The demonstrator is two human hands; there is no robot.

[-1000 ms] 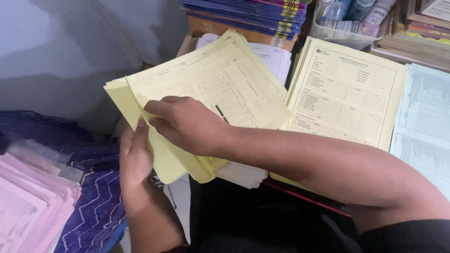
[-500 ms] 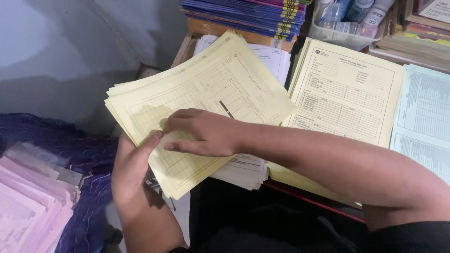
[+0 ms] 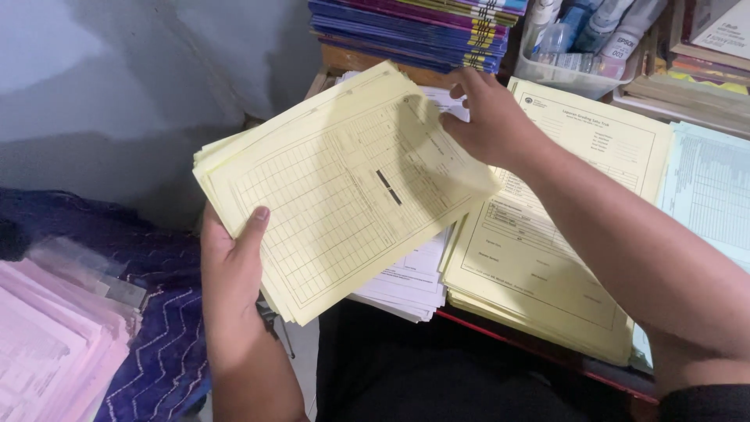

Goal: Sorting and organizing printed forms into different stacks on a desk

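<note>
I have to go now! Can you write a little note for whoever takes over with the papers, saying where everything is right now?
Left hand: grips the yellow form stack at its lower left corner, thumb on top.
Right hand: holds the stack's upper right edge.
The stack is lifted, tilted, its sheets fanned unevenly, above a white paper pile.
Second yellow pile lies to the right, pale blue sheets beyond it, pink sheets on the far left.
Done: stack picked up. Left: squaring its edges, setting it down.

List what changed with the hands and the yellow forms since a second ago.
The right hand left the near corner and now grips the far edge of the stack of pale yellow printed paper forms. The left hand still holds its near corner. The other yellow pile stayed put.
</note>
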